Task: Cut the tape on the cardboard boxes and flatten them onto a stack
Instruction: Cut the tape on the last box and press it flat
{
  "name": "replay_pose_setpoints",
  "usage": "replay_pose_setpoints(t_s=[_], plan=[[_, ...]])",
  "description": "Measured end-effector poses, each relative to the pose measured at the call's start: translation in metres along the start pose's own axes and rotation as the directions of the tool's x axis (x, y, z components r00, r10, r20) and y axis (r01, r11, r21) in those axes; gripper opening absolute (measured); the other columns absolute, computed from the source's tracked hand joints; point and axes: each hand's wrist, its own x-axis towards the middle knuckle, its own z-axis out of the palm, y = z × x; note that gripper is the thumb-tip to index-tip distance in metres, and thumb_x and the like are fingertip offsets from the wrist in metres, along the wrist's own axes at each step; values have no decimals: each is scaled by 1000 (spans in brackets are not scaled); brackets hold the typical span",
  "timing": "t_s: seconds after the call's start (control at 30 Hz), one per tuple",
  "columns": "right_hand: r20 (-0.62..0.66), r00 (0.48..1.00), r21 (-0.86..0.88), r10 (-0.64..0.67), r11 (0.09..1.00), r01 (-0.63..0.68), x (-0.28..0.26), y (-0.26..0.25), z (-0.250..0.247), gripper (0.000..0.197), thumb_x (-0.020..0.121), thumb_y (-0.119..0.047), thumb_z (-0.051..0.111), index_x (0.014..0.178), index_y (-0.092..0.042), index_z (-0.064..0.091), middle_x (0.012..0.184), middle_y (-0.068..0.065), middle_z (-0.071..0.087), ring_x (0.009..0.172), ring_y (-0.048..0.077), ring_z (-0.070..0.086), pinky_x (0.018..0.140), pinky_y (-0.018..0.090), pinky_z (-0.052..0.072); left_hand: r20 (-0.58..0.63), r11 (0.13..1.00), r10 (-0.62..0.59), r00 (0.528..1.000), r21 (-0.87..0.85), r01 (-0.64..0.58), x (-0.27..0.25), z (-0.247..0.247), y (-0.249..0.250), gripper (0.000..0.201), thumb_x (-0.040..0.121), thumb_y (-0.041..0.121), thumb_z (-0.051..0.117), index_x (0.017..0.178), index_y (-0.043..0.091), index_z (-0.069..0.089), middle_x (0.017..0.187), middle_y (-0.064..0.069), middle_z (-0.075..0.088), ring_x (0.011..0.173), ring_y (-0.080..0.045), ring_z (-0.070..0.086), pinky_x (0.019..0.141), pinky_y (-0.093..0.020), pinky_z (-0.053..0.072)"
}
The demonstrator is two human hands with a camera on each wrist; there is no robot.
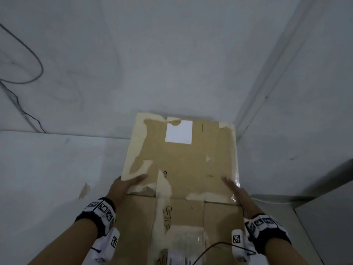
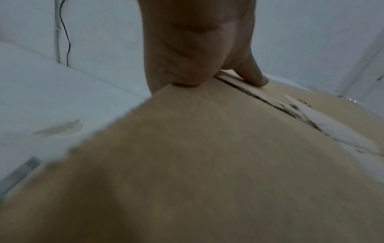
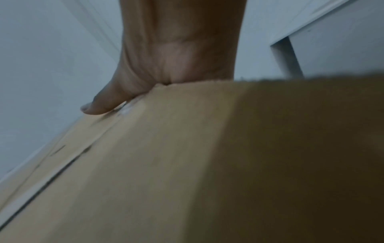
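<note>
Left hand (image 1: 122,188) and right hand (image 1: 236,194), thumbs on top and fingers wrapped under the side edges, gripping one flattened cardboard box (image 1: 183,161), held out over the pale floor (image 1: 57,169) near a wall corner. Apparently flattened; stacking left. No stack visible.

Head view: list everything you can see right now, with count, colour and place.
Flattened cardboard box: one, brown with torn pale patches, held by both side edges, far end toward the wall.
White label: one, near the cardboard's far end.
Cable: one, dark, on the white wall, upper left.
Floor: whitish, left of the cardboard.
Left hand: grips the left edge, thumb on top.
Right hand: grips the right edge.
</note>
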Motion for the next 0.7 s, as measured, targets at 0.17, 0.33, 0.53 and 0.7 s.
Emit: replay_pose_setpoints(t_s=[0.17, 0.33, 0.53, 0.7], plan=[[-29, 946, 28, -322, 946, 323, -3, -74, 12, 106, 36, -71, 87, 126, -20, 62, 110, -8, 73, 102, 10, 69, 69, 25, 55, -45, 949, 280, 959, -136, -284, -13, -13, 67, 94, 37, 52, 91, 120, 17, 64, 109, 2, 72, 101, -19, 67, 87, -34, 51], [52, 906, 129, -421, 902, 412, -7, -125, 26, 91, 55, -45, 91, 133, -18, 54, 123, -1, 69, 111, 20, 67, 86, 37, 57, 0, 910, 375, 927, -189, -368, -14, -32, 114, 98, 37, 43, 94, 125, 16, 61, 114, 0, 71, 104, -21, 67, 88, -36, 53], [204, 905, 130, -373, 927, 353, 0, -113, 21, 109, 46, -41, 97, 139, -9, 50, 132, 4, 64, 122, 23, 60, 95, 34, 53, 221, 952, 298, 929, -143, -271, -15, -46, 112, 106, 29, 51, 95, 123, 16, 60, 121, -4, 67, 111, -25, 63, 90, -37, 52], [300, 921, -17, -248, 964, 265, -2, -126, 1, 112, 41, -43, 98, 137, -12, 50, 134, 2, 61, 124, 21, 56, 100, 39, 47, 363, 951, 289, 886, -212, -224, -26, -53, 139, 76, 35, 46, 95, 101, 13, 77, 114, -4, 70, 102, -17, 68, 75, -23, 56]])
